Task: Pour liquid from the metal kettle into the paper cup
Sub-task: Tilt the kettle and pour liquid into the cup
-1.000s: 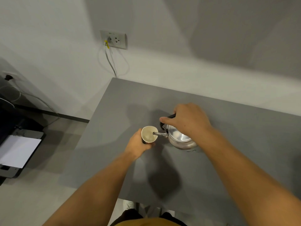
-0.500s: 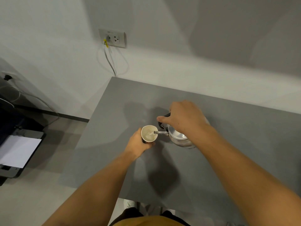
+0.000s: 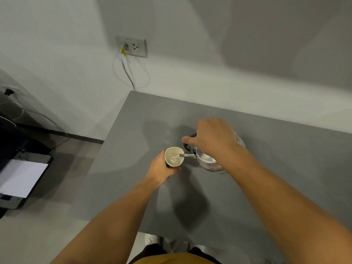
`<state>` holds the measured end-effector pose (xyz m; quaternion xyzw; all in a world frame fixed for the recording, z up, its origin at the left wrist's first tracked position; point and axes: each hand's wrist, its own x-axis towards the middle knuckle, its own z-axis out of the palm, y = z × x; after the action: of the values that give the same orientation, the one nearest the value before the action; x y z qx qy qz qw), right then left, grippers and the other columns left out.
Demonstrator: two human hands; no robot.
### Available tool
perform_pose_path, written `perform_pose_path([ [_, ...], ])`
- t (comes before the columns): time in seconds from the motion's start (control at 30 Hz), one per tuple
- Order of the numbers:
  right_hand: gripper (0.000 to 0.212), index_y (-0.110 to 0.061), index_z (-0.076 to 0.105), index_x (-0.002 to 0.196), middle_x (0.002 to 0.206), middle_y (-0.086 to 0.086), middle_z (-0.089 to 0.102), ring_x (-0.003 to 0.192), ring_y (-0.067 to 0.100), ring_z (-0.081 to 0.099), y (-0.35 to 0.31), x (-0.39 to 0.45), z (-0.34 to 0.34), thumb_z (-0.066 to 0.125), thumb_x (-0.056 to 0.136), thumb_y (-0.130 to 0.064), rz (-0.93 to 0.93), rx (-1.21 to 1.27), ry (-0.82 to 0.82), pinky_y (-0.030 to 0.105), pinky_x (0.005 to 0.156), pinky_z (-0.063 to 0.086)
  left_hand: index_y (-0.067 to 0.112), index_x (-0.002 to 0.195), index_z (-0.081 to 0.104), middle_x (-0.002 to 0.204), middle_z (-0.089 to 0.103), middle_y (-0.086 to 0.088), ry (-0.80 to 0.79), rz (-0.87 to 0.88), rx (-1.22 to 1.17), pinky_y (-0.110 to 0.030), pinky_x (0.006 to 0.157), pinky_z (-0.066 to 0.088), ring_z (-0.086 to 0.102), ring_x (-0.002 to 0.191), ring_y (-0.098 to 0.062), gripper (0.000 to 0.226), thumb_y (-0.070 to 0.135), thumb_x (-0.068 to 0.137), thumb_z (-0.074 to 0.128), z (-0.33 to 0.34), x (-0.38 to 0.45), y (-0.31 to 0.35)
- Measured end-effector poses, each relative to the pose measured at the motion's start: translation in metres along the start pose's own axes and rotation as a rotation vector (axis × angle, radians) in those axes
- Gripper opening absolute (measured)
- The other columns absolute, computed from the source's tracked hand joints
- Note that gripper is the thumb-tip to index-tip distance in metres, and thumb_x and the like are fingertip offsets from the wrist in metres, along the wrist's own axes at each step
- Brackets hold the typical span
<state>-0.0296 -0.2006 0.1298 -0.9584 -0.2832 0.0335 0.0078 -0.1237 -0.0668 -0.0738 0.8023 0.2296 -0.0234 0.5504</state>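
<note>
The right hand [image 3: 213, 138] is wrapped over the black handle [image 3: 190, 137] of the metal kettle [image 3: 209, 161], tipping it so the thin spout [image 3: 187, 155] hangs just over the rim of the paper cup [image 3: 174, 156], and clear liquid is showing in the cup. The left hand [image 3: 161, 167] is closed around the cup's side wall, steadying it at the near-left part of the grey worktop [image 3: 266, 168]. The kettle looks rigid and smooth, likely with some weight from whatever is inside, so the top handle is the sensible place to grip: it keeps the fingers off the shiny body, which could be hot and slick. The cup is another matter, light and thin-walled, apt to buckle if squeezed and to tip or slide if the spout nudges it; a gentle hold low on the wall suits it, and its weight will climb as it fills. As for writing, a dark band shows on the cup's outside below the rim, but nothing on it can be read, and the kettle shows no brand. A wall socket [image 3: 131, 46] behind the worktop carries small print, too tiny to make out.
</note>
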Motion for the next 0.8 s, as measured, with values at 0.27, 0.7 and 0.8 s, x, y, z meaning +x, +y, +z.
perform_pose_path([
  [0.27,0.058,-0.019,0.043,0.044,0.045,0.0,0.043,0.043,0.014,0.038,-0.002,-0.0005,0.0009,0.07,0.079,-0.057,-0.02,-0.01,0.02,0.029,0.041,0.021,0.03,0.123,0.058,0.098,0.071,0.01,-0.013,-0.007,-0.019,-0.021,0.059,0.044,0.063,0.076,-0.009,0.063,0.026,0.069,0.091,0.0009,0.0014,-0.0019],
  [0.7,0.054,-0.019,0.044,0.045,0.047,0.0,0.044,0.043,0.013,0.038,-0.0067,-0.0011,-0.0003,0.071,0.076,-0.054,-0.021,-0.031,0.02,0.028,0.041,0.02,0.028,0.125,0.058,0.106,0.071,0.01,0.0,-0.002,-0.012,-0.02,0.067,0.045,0.066,0.094,-0.008,0.066,0.026,0.068,0.092,0.0015,-0.001,0.0003],
  [0.8,0.054,-0.019,0.044,0.045,0.047,0.0,0.044,0.043,0.013,0.038,-0.008,-0.0013,-0.0008,0.072,0.076,-0.054,-0.016,-0.036,0.017,0.028,0.041,0.02,0.027,0.125,0.059,0.106,0.071,0.009,0.002,-0.002,-0.019,-0.02,0.066,0.045,0.066,0.092,-0.007,0.065,0.025,0.068,0.091,0.0019,-0.0011,0.0002],
])
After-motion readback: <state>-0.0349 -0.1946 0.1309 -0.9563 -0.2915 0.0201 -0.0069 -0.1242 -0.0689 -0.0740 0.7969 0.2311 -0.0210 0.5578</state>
